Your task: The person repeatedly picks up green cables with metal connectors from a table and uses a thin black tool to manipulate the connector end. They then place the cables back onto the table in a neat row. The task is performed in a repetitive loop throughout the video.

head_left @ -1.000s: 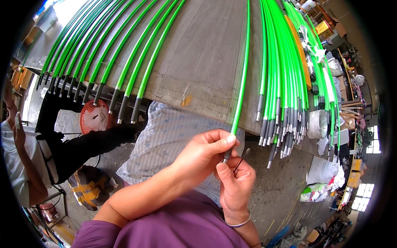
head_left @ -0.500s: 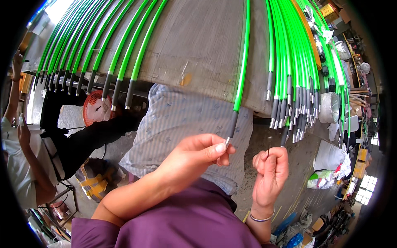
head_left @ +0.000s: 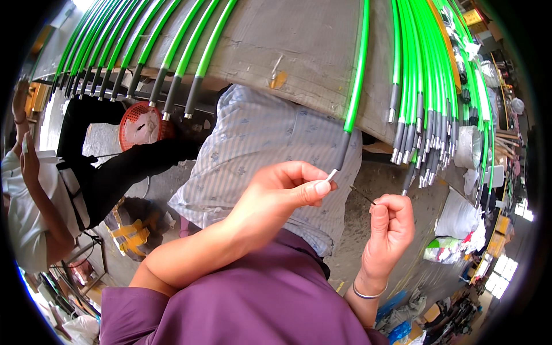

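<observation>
My left hand is closed, thumb and fingers pinching the silver metal end of a green cable or rod. A dark grey sleeve covers the stretch just above that metal end, past the table's edge. To the right, my right hand is closed, its thumb and index finger pinching a thin dark pin-like piece. That piece slants up and left toward the metal end, apart from it. Its full length inside the fingers is hidden.
Green rods with dark sleeves lie along the grey table, spread at left and bundled at right. A striped cloth hangs below the edge. At left are another person, a red basket and a yellow-taped bundle.
The view has shifted, so the table and rods appear higher and farther right. The thin dark piece in my right hand now points toward the left hand and shows more of its length.
</observation>
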`<state>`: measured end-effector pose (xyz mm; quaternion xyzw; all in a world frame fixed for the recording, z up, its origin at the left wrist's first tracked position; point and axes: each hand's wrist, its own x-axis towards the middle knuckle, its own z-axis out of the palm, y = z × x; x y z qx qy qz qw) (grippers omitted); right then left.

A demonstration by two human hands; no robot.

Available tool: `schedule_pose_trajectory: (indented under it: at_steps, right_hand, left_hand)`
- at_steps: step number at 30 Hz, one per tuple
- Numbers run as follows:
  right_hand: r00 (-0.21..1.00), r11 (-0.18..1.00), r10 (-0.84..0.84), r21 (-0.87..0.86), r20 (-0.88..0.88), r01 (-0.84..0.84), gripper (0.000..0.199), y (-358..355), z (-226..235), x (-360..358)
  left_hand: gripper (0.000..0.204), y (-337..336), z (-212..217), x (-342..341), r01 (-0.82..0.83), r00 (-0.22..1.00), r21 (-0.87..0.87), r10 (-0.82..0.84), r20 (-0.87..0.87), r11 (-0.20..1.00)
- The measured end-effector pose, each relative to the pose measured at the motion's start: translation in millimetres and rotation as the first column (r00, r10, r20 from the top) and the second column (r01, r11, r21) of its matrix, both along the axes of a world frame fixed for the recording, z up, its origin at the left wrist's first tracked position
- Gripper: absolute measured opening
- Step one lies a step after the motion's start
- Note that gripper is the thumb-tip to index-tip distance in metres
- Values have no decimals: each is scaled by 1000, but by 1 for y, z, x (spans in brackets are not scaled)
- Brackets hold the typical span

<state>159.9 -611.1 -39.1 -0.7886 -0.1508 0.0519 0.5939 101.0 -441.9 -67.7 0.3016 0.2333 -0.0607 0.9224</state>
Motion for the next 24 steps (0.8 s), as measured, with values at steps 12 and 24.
schedule_pose_trajectory:
  at_steps: [12, 24]
  right_hand:
    - [994, 997, 30, -72, 103, -23, 14, 6, 3, 2]
    - [992, 993, 55, -109, 116, -43, 13, 7, 4, -1]
  left_hand:
    - [14, -1, 4, 1, 17, 1000, 107, -17, 3, 994]
    - [13, -4, 4, 0, 7, 1000, 120, -7, -2, 993]
